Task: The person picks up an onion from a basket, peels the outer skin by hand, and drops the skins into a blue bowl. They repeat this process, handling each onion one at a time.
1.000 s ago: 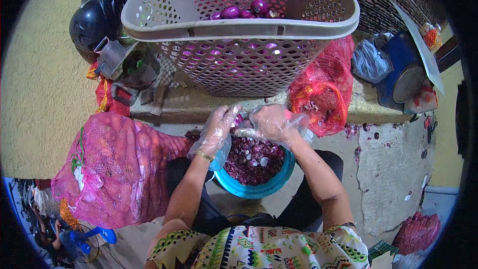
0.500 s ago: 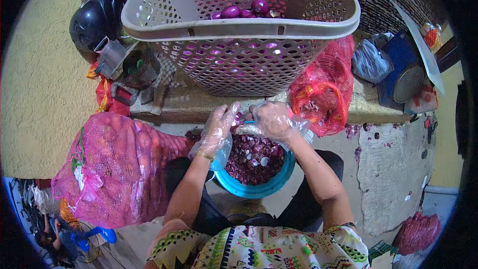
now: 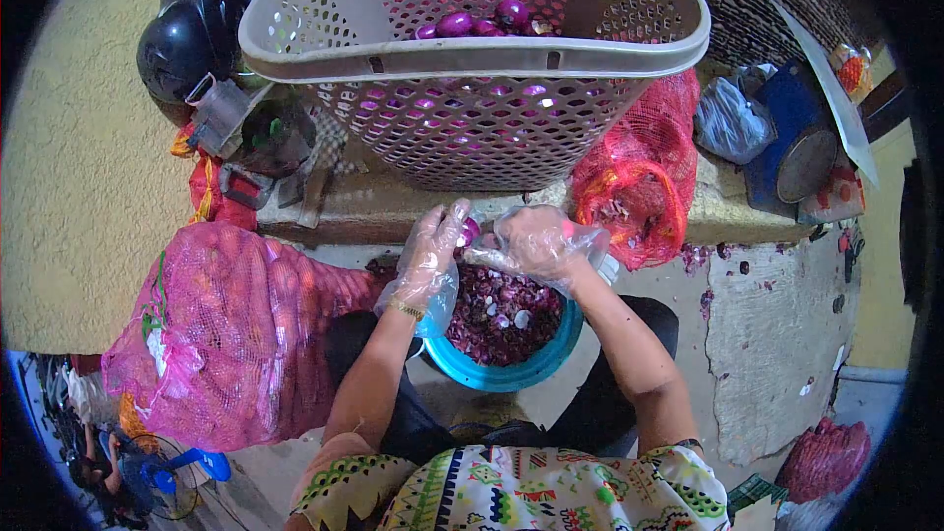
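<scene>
Onion held in left hand, fingers partly curled.

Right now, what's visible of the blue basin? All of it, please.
The blue basin is round, open-topped and looks like smooth plastic, with a broad rim. It sits roughly level between the person's knees. Purple onion skins cover its inside, with a few pale bits on top. The left hand and right hand, in clear gloves, hide its far edge; whether they touch it, I can't tell. Its underside is out of sight.
</scene>
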Motion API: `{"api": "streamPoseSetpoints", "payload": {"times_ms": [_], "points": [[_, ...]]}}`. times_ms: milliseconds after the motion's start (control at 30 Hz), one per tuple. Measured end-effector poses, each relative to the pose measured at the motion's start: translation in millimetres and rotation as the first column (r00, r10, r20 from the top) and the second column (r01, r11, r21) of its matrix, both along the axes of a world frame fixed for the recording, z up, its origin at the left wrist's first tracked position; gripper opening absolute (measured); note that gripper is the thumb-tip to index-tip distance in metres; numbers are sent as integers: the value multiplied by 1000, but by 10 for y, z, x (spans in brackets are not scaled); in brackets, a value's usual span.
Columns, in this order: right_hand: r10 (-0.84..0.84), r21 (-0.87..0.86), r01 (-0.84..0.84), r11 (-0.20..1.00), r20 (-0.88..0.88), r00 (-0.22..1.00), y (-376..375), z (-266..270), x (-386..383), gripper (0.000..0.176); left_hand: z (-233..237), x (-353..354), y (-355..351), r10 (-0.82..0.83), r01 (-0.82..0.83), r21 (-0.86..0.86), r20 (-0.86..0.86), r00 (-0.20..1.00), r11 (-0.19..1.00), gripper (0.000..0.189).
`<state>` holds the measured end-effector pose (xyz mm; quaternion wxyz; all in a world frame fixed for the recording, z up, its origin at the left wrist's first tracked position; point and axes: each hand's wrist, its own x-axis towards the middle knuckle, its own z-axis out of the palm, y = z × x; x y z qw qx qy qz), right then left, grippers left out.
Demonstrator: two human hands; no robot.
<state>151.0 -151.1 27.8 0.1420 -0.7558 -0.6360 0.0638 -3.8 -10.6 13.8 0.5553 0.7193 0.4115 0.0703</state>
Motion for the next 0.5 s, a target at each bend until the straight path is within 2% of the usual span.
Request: {"api": "streamPoseSetpoints", "payload": {"times_ms": [33, 100, 167, 333, 433, 467, 500], "points": [[-1, 0, 1, 1000, 0, 1000, -8, 14, 1, 59, 6, 5, 4, -13, 13, -13, -22, 1000, 1000, 100], [47, -83, -52, 995, -52, 998, -21, 74, 2, 46, -119, 20, 19, 13, -12, -63, 7, 1000, 998, 100], [82, -81, -87, 993, -61, 995, -23, 103, -5, 44, -239, 23, 39, 54, -46, -140, 56, 997, 989, 99], [159, -126, -165, 978, -58, 986, -20, 89, 13, 42, -188, 35, 28, 97, -70, -222, 114, 989, 972, 92], [109, -82, -113, 990, -51, 993, -30, 11, 34, 44, -140, 42, 10, 113, -78, -240, 137, 984, 968, 89], [49, -81, -50, 995, -20, 999, -24, -40, 45, 46, -117, 37, -7, 113, -78, -240, 137, 984, 968, 89], [-11, -79, 12, 997, 10, 1000, -17, -40, 45, 49, 0, 42, -51, 143, -86, -336, 148, 979, 938, 82]]}}
